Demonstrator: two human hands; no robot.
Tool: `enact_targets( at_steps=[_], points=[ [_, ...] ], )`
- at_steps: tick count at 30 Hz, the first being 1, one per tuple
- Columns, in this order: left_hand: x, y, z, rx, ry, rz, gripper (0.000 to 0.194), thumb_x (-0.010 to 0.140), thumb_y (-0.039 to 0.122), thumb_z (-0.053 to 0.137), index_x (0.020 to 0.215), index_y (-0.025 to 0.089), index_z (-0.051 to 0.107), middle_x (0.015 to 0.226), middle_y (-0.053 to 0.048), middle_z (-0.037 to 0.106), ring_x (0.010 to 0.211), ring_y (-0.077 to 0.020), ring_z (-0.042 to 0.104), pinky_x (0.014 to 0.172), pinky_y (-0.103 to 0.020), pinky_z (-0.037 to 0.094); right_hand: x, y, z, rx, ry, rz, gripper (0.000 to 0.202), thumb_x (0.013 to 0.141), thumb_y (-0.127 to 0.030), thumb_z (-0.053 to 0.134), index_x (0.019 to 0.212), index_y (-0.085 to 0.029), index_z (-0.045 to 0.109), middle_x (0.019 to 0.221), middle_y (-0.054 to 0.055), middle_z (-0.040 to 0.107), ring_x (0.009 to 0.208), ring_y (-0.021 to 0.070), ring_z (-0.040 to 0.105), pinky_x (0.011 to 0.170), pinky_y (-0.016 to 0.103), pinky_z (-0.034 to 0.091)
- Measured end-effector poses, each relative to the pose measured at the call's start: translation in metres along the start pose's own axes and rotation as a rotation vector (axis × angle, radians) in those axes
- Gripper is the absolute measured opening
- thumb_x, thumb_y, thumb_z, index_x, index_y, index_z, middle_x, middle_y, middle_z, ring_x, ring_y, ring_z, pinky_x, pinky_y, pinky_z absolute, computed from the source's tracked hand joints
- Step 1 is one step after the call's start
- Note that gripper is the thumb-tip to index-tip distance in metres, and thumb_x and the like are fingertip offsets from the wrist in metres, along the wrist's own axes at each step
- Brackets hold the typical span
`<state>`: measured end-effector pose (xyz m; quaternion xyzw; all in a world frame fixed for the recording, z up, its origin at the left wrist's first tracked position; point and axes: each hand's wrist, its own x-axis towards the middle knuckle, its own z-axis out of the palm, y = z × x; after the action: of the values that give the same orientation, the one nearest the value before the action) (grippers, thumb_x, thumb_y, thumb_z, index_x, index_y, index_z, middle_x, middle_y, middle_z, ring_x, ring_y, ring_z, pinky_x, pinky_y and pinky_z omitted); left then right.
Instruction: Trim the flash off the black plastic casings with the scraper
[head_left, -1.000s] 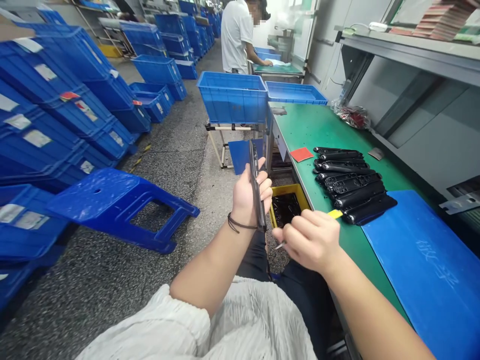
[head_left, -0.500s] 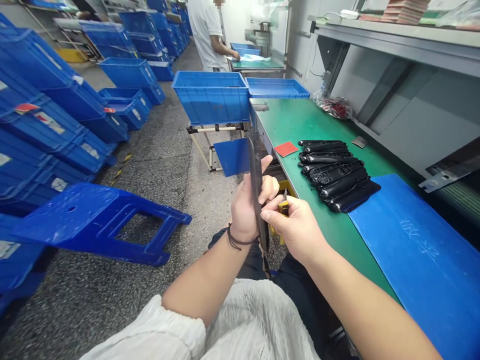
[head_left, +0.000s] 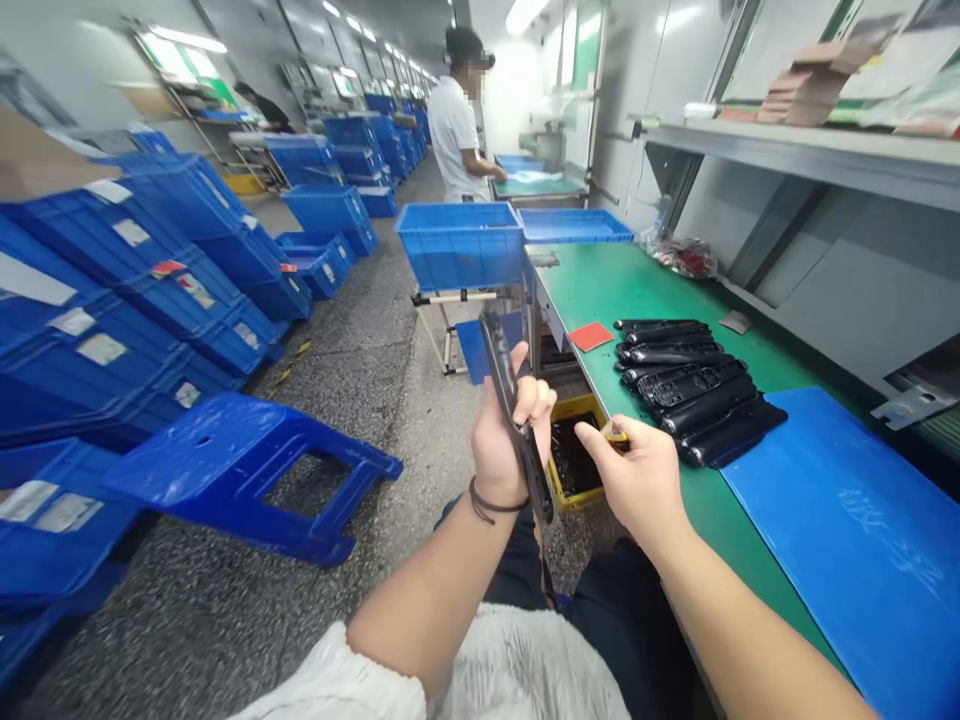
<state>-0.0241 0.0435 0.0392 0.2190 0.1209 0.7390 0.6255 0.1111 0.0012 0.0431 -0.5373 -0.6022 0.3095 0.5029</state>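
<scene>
The left hand (head_left: 504, 440) holds a long black plastic part (head_left: 516, 420) in a closed grip. The fingers wrap around its middle, and the part stands nearly upright, a little tilted, with its upper end leaning to the left. It is in the air in front of the person, beside the near left edge of the desk (head_left: 600, 275) and above the floor.

The right hand (head_left: 637, 475) is just beside the left one, at the near left edge of the desk. It pinches a small yellow tool (head_left: 616, 436) between thumb and fingers, so the grip is narrow and closed on the tool. Only a small part of the tool shows, and I cannot tell if a blade is out. The tool does not touch the black part; there is a clear gap between them.

Under both hands, below the edge of the desk, stands a yellow box (head_left: 576, 458) with dark pieces inside it.

On the green desk a row of black plastic parts (head_left: 694, 385) lies side by side, near the middle. The closest ones rest partly on a blue sheet (head_left: 847, 520) that covers the near right part of the desk. A small red card (head_left: 591, 336) lies close to the left edge. At the far edge stands a flat blue tray (head_left: 574, 225), and a blue crate (head_left: 459, 242) sits on a stand just beside the far left corner.

On the floor to the left lies a blue stool (head_left: 240, 470) on its side, next to stacks of blue crates (head_left: 135, 290). Far away another person (head_left: 457, 125) stands at a second table.
</scene>
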Motion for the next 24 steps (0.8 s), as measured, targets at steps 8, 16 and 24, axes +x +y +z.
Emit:
enact_targets(
  at_steps=[8,16,24],
  points=[
    [0.022,-0.002,-0.03,-0.06,0.464,-0.214,0.031,0.111,0.032,0.039,0.098,0.017,0.063,0.055,0.008,0.033,0.045,-0.0094,0.035,0.052,-0.022,0.036,-0.018,0.003,0.013,-0.174,-0.29,-0.454,0.016,0.093,-0.034,0.072,0.102,-0.02,0.07,0.081,0.001,0.065,0.071,0.0151,0.06,0.067,0.026,0.043],
    [0.026,-0.006,-0.034,0.105,0.454,-0.209,0.029,0.109,0.032,0.043,0.097,0.016,0.062,0.06,0.005,0.045,0.05,-0.0118,0.047,0.054,-0.023,0.043,-0.023,0.002,0.017,-0.273,-0.192,-0.5,0.01,0.098,-0.028,0.062,0.092,-0.021,0.065,0.081,0.002,0.062,0.068,0.0141,0.058,0.064,0.025,0.041],
    [-0.007,0.016,-0.036,0.911,-0.074,0.503,0.037,0.089,0.033,0.071,0.126,0.026,0.071,0.131,-0.012,0.068,0.131,-0.0316,0.056,0.111,-0.042,0.042,-0.013,-0.024,-0.007,-0.062,-0.14,-0.345,0.022,0.095,-0.03,0.066,0.077,-0.021,0.058,0.071,-0.001,0.055,0.064,0.0127,0.05,0.057,0.025,0.037]
  ],
)
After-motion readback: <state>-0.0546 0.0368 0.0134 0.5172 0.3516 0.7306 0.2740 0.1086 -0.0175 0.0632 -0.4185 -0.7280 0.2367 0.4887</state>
